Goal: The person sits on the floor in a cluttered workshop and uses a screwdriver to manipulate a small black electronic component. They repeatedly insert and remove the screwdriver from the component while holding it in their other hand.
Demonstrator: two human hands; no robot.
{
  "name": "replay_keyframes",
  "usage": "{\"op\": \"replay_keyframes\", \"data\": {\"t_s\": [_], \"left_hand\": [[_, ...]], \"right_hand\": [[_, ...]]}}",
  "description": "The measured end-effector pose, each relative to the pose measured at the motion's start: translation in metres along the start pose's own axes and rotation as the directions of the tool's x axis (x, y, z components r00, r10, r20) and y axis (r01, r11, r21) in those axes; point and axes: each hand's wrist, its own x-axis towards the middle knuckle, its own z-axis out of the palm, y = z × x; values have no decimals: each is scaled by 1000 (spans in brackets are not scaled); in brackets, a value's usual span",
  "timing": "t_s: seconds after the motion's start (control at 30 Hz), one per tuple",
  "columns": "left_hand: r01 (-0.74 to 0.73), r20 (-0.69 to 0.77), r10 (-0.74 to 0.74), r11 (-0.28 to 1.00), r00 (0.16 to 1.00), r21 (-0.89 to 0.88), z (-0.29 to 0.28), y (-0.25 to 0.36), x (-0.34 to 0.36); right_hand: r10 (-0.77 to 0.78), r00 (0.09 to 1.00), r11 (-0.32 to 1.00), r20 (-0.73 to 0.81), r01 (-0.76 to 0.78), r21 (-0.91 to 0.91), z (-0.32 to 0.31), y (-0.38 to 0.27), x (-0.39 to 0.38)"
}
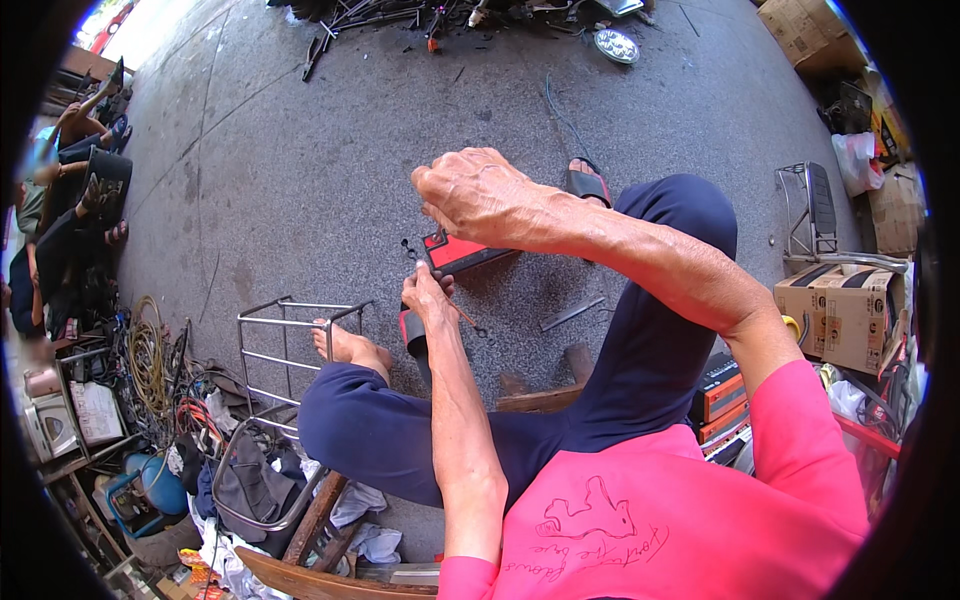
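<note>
A red and black box-shaped battery (455,250) lies on the floor between my feet. My left hand (428,292) is closed at its near left corner, with the fingers pinched together. A thin spanner-like tool (482,330) runs through that hand. One end sticks out below the palm, and small dark looped parts (408,247) show beyond the fingertips. My right hand (478,195) is raised just above the battery, curled with its back toward me. Its fingertips are hidden, so what it holds cannot be made out. My right forearm crosses over the battery's right end.
A metal rod (572,314) lies right of the battery. A wire rack (300,308) stands by my left foot. Cables (150,340) and a grey bag (262,475) are at left, cardboard boxes (840,310) at right. Scrap parts (400,15) lie far ahead; people sit far left.
</note>
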Motion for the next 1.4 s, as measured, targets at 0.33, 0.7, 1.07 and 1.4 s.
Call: {"op": "replay_keyframes", "data": {"t_s": [0.33, 0.7, 1.07, 1.4], "left_hand": [[-16, -3, 16, 1000, 1000, 12, 1, -2, 0], [-20, 9, 19, 1000, 1000, 22, 5, -3, -1], [-12, -31, 7, 985, 1000, -174, 11, 10, -13], [283, 274, -177, 863, 945, -418, -21, 16, -2]], "right_hand": [[-17, 1000, 1000, -17, 16, -5, 4, 1, -1], [10, 1000, 1000, 2, -10, -4, -2, 3, -4], [94, 994, 995, 47, -95, 26, -21, -11, -4], [54, 996, 990, 64, -62, 126, -28, -32, -5]]}}
